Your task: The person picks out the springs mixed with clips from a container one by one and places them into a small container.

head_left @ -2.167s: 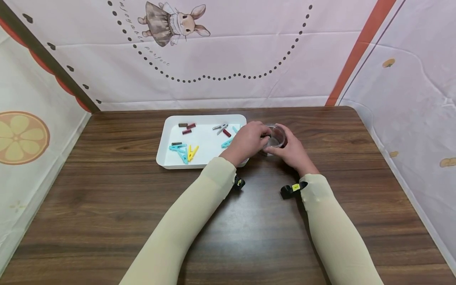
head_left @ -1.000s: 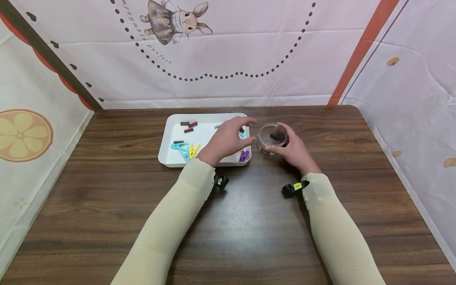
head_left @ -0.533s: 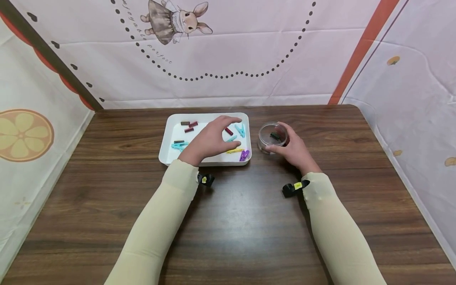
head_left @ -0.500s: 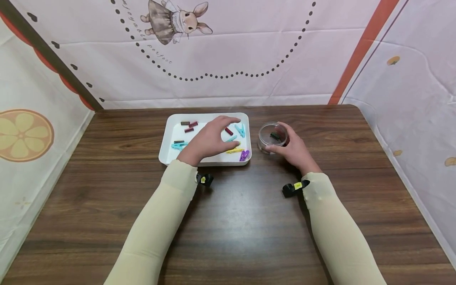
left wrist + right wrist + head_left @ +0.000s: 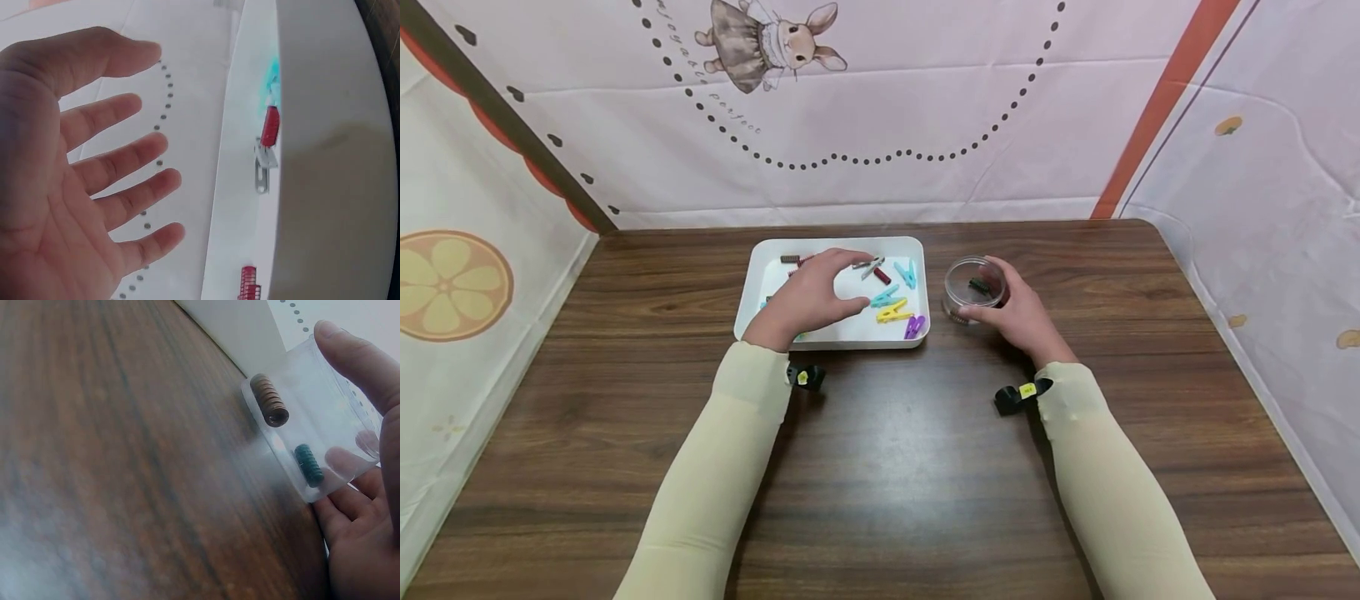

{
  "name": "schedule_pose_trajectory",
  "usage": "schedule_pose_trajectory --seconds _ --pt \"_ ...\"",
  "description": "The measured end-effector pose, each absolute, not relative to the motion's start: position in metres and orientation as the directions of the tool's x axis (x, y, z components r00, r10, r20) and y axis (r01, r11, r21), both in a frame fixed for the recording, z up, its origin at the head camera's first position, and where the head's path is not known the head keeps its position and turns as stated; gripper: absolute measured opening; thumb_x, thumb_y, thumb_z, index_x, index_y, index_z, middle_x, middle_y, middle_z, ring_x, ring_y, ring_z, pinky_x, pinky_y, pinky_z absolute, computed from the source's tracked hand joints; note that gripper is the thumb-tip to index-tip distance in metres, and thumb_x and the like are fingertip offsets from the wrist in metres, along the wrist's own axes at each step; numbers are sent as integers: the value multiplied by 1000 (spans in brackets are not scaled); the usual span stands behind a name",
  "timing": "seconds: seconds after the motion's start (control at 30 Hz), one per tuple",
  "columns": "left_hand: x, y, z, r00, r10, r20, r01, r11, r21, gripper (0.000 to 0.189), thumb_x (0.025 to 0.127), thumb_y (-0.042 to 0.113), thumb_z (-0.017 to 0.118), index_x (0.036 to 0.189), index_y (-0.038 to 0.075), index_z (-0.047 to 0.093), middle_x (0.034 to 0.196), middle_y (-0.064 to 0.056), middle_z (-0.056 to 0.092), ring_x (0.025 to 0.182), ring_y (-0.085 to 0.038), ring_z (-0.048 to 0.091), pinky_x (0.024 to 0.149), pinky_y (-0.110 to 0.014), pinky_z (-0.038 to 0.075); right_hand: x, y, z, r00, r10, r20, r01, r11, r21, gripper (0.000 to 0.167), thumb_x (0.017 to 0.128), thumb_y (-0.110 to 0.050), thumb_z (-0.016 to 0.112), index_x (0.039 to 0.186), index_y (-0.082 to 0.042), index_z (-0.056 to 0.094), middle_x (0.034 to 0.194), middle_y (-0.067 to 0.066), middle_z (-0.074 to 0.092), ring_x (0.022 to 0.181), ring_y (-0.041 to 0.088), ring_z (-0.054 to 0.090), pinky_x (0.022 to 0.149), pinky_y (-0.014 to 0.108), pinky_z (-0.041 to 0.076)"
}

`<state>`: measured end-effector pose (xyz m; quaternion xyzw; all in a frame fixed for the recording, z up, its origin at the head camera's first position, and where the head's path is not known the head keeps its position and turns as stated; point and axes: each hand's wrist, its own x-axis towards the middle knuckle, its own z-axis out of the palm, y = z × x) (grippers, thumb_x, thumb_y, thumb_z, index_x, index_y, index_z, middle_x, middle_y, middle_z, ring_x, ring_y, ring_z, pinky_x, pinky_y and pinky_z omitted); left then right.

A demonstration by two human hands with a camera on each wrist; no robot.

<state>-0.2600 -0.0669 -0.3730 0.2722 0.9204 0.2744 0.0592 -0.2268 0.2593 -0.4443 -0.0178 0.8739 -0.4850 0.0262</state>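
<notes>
Your long sleeves (image 5: 688,492) are pale cream. Beside each cuff (image 5: 751,371) you wear a small black camera (image 5: 1008,401) with a yellow patch (image 5: 1027,390).

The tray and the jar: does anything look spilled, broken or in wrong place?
Nothing stands out. The tray holds scattered clips and springs, none over its rim. The jar, in the right hand, holds a brown spring and a green spring. No damage shows, though the left hand hides part of the tray.
</notes>
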Motion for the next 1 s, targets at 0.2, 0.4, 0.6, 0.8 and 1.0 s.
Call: schedule_pose_trajectory --seconds 0.2,0.4,0.6,0.8,1.0 --pt "-263 -79 -372 -868 496 -6 420 741 525 60 86 34 69 141 20 49 146 -1 47 139 -22 39 114 -42 32 -227 259 -444 -998 -53 -27 -5 524 -852 95 75 -46 80 151 -23 27 152 3 42 140 21 39 115 47 31" --pt "-265 -93 -371 -886 462 -44 381 777 501 62 88 34 68 143 19 46 149 -4 45 141 -25 37 115 -44 31 -226 258 -444 -998 -55 -32 -1 519 -855 96 74 -47 80 151 -23 27 152 3 42 139 21 40 115 47 31" --pt "-267 -108 -368 -899 434 -49 369 814 449 61 88 32 66 143 13 45 147 -10 46 132 -30 46 110 -47 37 -227 258 -443 -998 -56 -27 -6 518 -855 95 75 -45 80 151 -24 27 152 3 42 139 21 39 115 46 31" --pt "-268 -120 -366 -904 425 -45 364 822 438 59 88 29 66 140 7 48 141 -13 51 131 -29 45 111 -47 36 -227 259 -444 -998 -55 -31 -2 522 -853 96 75 -45 80 151 -24 26 152 3 41 140 21 38 115 47 30" --pt "-272 -124 -364 -908 407 -95 337 848 408 55 90 26 64 140 7 49 138 -13 54 129 -31 48 108 -49 38 -226 259 -444 -998 -56 -36 2 521 -854 96 75 -47 80 151 -24 26 152 3 41 140 22 39 115 47 31"
